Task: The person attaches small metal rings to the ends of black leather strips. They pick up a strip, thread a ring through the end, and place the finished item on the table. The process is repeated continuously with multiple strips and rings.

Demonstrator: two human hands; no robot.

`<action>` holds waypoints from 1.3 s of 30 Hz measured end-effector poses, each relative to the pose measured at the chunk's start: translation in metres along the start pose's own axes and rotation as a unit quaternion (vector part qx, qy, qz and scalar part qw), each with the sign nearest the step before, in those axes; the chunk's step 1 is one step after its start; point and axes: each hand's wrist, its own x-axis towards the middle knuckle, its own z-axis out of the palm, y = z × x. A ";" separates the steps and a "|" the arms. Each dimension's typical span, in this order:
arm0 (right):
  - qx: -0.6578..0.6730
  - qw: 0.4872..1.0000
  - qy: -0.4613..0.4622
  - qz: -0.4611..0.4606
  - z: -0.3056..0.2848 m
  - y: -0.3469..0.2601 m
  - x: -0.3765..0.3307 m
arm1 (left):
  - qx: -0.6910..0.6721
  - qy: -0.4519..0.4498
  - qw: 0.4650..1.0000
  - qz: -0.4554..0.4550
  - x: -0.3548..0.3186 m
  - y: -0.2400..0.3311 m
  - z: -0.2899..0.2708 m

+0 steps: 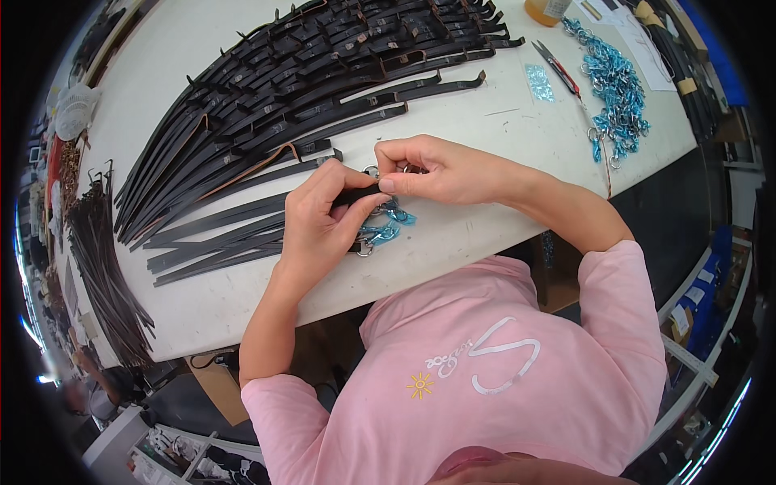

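Note:
Near the front edge of the table, both hands meet over the end of a black strap (356,195). My left hand (315,218) pinches the strap between thumb and fingers. At the strap's tip, my right hand (440,171) is closed, thumb against bent index finger; a bit of metal shows beside its fingers. Just below the fingers lie metal rings with blue plastic film (381,234), partly hidden by my left hand. Several flat black straps (214,237) stretch leftward across the table from under that hand.
Rows of black straps with metal fittings (307,89) cover the far table. Thin dark strips (105,259) hang over its left edge. At right lie blue-wrapped metal hardware (618,93), red-handled snips (559,71) and a small clear packet (540,82), near an amber jar (546,10).

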 end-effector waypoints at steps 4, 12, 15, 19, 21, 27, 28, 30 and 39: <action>-0.138 0.989 0.050 0.014 0.006 0.000 -0.005 | 0.023 -0.020 0.999 -0.015 0.001 -0.001 0.001; -0.136 0.990 0.037 0.001 -0.006 -0.008 -0.009 | 0.112 0.013 0.993 0.038 0.002 0.001 0.002; -0.279 0.958 0.037 -0.061 0.000 -0.014 -0.013 | 0.140 0.019 0.986 0.092 -0.001 -0.003 0.003; -0.304 0.943 0.069 -0.112 0.017 -0.005 -0.013 | 0.145 0.015 0.983 0.107 -0.008 -0.006 0.001; -0.294 0.948 0.062 -0.106 0.020 -0.008 -0.011 | 0.177 0.029 0.977 0.113 -0.014 -0.002 -0.005; -0.106 0.992 0.051 -0.055 0.005 -0.029 -0.010 | 0.254 0.205 0.945 0.013 -0.038 -0.018 -0.093; -0.162 0.976 0.075 -0.125 0.007 -0.022 -0.008 | 0.259 0.228 0.938 -0.023 -0.046 -0.024 -0.102; -0.280 0.918 0.124 -0.253 0.014 0.000 0.002 | 0.348 0.206 0.913 -0.053 -0.061 -0.054 -0.106; -0.418 0.821 0.384 0.061 -0.089 -0.020 -0.038 | 0.302 0.213 0.928 -0.036 -0.054 -0.056 -0.091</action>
